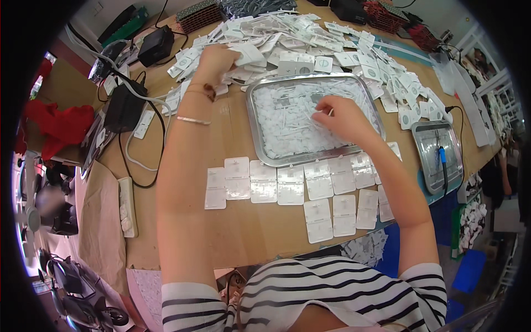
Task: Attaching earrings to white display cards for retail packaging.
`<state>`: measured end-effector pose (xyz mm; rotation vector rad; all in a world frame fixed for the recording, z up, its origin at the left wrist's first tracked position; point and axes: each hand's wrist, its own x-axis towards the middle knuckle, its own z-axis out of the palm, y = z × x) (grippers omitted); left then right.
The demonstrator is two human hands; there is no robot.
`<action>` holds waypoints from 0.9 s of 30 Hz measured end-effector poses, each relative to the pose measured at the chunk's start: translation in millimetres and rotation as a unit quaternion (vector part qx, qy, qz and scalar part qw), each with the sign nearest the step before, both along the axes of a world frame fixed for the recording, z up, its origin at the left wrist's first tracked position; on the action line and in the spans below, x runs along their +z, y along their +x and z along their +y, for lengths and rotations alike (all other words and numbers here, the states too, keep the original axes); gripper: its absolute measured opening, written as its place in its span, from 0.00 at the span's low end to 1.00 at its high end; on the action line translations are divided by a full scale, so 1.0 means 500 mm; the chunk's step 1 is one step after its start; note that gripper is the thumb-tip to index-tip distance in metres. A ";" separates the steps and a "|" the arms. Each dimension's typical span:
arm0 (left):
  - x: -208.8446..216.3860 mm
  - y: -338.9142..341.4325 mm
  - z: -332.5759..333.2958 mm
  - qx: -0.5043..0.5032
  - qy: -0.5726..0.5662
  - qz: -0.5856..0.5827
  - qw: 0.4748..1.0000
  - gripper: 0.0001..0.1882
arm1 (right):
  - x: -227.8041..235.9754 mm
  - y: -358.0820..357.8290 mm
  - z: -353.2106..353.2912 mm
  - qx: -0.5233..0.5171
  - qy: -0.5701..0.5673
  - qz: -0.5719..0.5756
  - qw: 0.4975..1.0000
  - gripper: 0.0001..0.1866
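Observation:
My left hand (217,62) reaches to the far pile, its fingers closed at the edge of a white plastic card (250,54). That pile (298,36) is a heap of similar white flat pieces, some bearing grey round marks. Over a metal tray (254,119) hangs my right hand (345,119), fingers curled and pinched; whatever is between the fingertips is too small to make out. Small white pieces (287,130) fill the tray. Nearer to me, white cards (263,182) lie in rows on the brown table, some partly behind my right forearm.
A smaller metal tray (428,133) at the right holds a blue-and-black pen-like tool (442,157) with a cable. Black power adapters (126,108) and loose cables lie on the left, near a white power strip (127,207). Red baskets (384,16) stand at the back.

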<state>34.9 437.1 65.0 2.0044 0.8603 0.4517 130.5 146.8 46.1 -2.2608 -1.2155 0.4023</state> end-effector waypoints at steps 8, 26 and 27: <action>0.009 -0.223 -0.196 -0.016 -0.339 -0.265 0.903 0.16 | -0.046 -0.021 0.041 -0.010 -0.018 -0.047 0.999 0.10; -0.098 -0.311 -0.420 -0.021 -0.398 -0.252 0.882 0.22 | 0.021 -0.163 -0.058 0.021 0.251 0.307 0.918 0.10; -0.097 -0.310 -0.423 -0.026 -0.394 -0.258 0.882 0.23 | 0.027 -0.180 -0.066 0.019 0.254 0.317 0.914 0.09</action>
